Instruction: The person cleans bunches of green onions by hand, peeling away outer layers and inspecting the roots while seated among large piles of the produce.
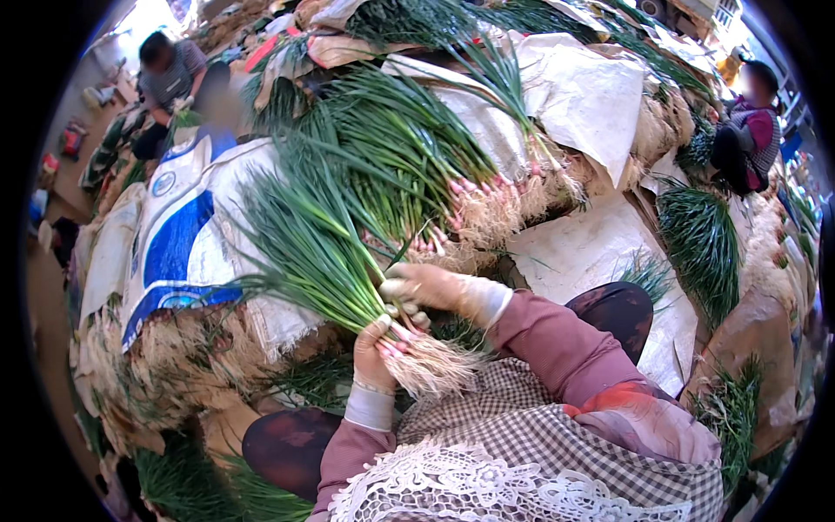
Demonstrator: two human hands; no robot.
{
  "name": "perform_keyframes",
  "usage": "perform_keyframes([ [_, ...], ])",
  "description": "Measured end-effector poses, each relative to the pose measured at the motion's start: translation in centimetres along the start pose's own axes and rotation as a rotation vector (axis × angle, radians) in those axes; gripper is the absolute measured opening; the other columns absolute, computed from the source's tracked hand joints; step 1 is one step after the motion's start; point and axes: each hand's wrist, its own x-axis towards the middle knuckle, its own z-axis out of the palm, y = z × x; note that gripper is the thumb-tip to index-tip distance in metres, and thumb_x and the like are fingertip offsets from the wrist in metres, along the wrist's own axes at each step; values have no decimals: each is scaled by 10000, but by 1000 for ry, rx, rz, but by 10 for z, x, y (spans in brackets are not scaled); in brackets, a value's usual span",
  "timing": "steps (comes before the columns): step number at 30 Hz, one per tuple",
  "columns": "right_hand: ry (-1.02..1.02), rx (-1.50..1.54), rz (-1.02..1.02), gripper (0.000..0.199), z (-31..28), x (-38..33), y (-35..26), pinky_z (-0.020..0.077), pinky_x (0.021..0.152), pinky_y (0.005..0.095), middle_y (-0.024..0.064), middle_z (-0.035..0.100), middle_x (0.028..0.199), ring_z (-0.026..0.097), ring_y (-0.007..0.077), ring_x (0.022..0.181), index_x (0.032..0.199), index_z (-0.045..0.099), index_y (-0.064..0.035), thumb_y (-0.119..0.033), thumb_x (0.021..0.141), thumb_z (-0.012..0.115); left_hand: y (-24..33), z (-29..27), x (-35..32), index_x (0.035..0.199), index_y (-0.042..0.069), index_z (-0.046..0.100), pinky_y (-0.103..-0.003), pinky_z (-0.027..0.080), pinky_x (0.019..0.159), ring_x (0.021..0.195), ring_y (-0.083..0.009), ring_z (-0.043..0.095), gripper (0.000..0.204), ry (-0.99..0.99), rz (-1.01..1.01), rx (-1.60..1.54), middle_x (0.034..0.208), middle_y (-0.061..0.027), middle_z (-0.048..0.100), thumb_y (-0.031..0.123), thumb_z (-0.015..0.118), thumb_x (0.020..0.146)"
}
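Note:
A bunch of green onions (317, 248) with long green leaves, pinkish bulbs and pale stringy roots slants across my lap, roots toward me. My left hand (373, 352), in a pale glove, is closed round its lower stems just above the bulbs. From the right, my gloved right hand (428, 287) reaches in with its fingers curled on the stems a little higher up. Some of its fingertips are hidden among the stems. Just beyond lies a row of more green onions (409, 152), their roots pointing right.
A white and blue woven sack (191, 217) covers a rooty heap at the left. Pale sheets (578, 96) lie over the pile behind. Loose green onions (700, 239) rest at the right. Two other people sit farther off, one at the left (174, 83), one at the right (748, 139).

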Motion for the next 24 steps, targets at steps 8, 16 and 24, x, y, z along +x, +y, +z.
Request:
perform_keyframes([
  [8,649,-239,-476,104,-66,-23,-83,418,492,235,10,480,658,473,108,561,882,503,-71,-140,808,481,27,12,-13,837,5,478,-365,486,671,473,-173,530,159,-97,172,377,721,-165,554,88,533,713],
  [16,1259,-1187,-52,239,-153,-52,-145,461,693,296,113,585,864,563,196,766,969,497,-56,-246,837,436,22,5,5,952,-20,500,-389,443,746,688,-194,550,260,39,269,179,750,-102,557,154,499,758],
  [24,719,-1281,145,267,-93,-20,-91,437,653,319,104,567,734,545,182,660,846,542,-42,-301,796,500,9,-15,21,938,1,516,-436,412,798,734,-243,516,258,-173,77,26,731,-81,530,187,522,759],
])
